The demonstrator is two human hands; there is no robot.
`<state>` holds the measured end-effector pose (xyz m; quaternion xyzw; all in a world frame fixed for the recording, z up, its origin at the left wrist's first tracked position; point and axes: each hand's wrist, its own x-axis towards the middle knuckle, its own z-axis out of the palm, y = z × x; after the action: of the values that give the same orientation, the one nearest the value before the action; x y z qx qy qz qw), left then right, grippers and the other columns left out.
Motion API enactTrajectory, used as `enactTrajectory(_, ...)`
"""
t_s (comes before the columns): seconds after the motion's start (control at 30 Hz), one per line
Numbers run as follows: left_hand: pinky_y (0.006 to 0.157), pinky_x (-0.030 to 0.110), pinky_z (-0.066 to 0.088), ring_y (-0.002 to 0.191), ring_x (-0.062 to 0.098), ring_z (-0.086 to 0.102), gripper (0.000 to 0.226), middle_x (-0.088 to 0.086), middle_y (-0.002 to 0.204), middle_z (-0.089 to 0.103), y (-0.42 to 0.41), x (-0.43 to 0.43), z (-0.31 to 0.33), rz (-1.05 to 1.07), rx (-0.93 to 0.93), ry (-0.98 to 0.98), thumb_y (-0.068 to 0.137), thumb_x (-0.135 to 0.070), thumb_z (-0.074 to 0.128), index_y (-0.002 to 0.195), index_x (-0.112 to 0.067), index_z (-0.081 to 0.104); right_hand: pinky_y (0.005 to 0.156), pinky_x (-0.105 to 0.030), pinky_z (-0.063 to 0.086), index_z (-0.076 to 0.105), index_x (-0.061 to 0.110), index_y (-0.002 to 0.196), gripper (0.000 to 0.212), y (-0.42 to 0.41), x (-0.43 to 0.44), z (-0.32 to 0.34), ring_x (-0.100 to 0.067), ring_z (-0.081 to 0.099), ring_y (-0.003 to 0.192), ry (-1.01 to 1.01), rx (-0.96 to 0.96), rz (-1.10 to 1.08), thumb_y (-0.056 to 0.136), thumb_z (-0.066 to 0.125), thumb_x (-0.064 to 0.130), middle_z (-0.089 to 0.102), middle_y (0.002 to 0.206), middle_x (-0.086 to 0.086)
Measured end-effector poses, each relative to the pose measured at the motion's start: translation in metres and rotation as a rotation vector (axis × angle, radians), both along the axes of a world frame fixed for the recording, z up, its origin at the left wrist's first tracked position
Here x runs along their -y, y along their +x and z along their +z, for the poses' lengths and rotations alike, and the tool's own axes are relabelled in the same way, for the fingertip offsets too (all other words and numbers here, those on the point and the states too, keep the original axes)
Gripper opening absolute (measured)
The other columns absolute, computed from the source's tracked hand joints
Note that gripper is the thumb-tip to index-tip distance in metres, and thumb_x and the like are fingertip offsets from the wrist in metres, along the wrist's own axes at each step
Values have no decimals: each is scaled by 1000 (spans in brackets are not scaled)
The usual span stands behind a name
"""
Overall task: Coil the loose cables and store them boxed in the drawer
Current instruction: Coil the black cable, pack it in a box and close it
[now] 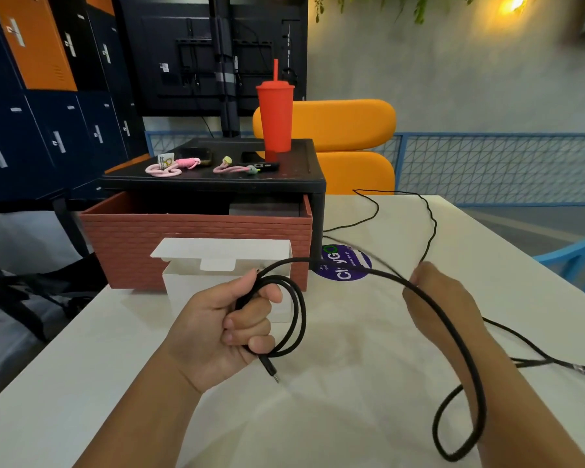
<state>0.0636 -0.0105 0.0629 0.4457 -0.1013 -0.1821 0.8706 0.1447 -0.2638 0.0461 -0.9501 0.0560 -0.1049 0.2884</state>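
**Cable half coiled over the table, the box open beside the drawer**

The black cable (303, 315) is thick, matte and braided-looking. The left hand (223, 329) has its fingers and thumb wrapped round a bundle of two or three loops, held up above the white table (335, 400). A short tail with a metal plug (270, 369) pokes out below the fist. From the top of the bundle the cable sweeps in a wide arc across to the right hand (436, 298), passes in front of that wrist and drops into a big slack loop by the forearm.

The right hand is turned away from me, fingers bunched together at the cable. A thinner-looking strand leaves the fingertips and wanders off over the far side of the table. I cannot tell whether that strand is the same cable.

Just behind the left hand stands a white box (186, 285), flap up. It sits against the front of a brick-red drawer (183, 238) that is pulled out from under a black stand (213, 182).

The right fingertips are hidden by the back of the hand. The cable blurs where it crosses a purple sticker (347, 270). Another black lead runs off the right edge, its end smeared and cut off. The drawer's inside is in shadow.
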Motion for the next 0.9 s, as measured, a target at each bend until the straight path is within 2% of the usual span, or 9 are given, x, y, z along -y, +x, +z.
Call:
enactTrajectory(0.07,41,20,39,38,8,13,37,-7,45,16,0,0,0,-17,0,19,54,-36,86,71,-7,70,56,-27,39,45,17,99,8,1,-8,1,-20,56,70,410,116,35,93,44,11,60,78,-4)
enactTrajectory(0.13,42,20,40,38,8,14,36,-7,45,17,0,1,0,-45,8,26,57,-36,85,72,-7,71,77,-26,47,48,25,114,28,-3,-13,5,-17,60,96,689,119,180,93,49,7,62,104,3)
enactTrajectory(0.2,42,20,40,38,8,14,36,-7,45,17,0,0,0,-45,6,22,56,-36,85,72,-7,71,97,-32,42,47,34,125,42,-4,-13,9,-10,52,114,769,68,280,93,50,7,54,114,19)
enactTrajectory(0.27,41,20,40,38,8,14,37,-7,45,16,0,0,0,-23,2,16,54,-35,86,72,-7,71,96,-33,43,54,39,113,37,-4,-7,13,-13,55,107,771,99,270,92,54,9,58,103,22)
enactTrajectory(0.37,40,20,39,38,8,13,39,-8,45,15,0,0,2,17,-4,7,50,-34,88,71,-7,70,71,-27,44,61,30,104,24,-6,10,18,-20,56,84,467,221,74,89,54,12,63,103,-1)
enactTrajectory(0.53,38,20,38,37,8,12,41,-7,45,15,-1,1,4,49,-9,4,46,-33,90,69,-7,69,98,-46,35,52,15,119,34,0,37,5,-38,36,123,-267,-242,-228,89,51,30,44,125,-13)
enactTrajectory(0.63,39,19,38,38,8,12,40,-7,45,15,-1,-1,3,48,-5,3,47,-34,89,70,-7,70,97,-43,37,53,10,110,34,12,54,-4,-32,47,112,-351,-425,-269,86,52,35,53,109,-10)
enactTrajectory(0.77,40,19,39,38,8,13,37,-7,45,16,-1,-2,2,27,5,-14,52,-33,87,71,-7,70,54,-24,38,52,9,76,18,16,56,-8,-16,53,67,-378,-471,-177,84,58,24,54,72,-3)
enactTrajectory(0.9,40,19,39,38,8,14,36,-7,45,16,0,-2,1,4,5,-15,54,-32,87,73,-6,70,46,-22,39,52,9,60,27,12,35,-6,-14,48,48,-237,-495,39,87,54,14,53,53,-2)
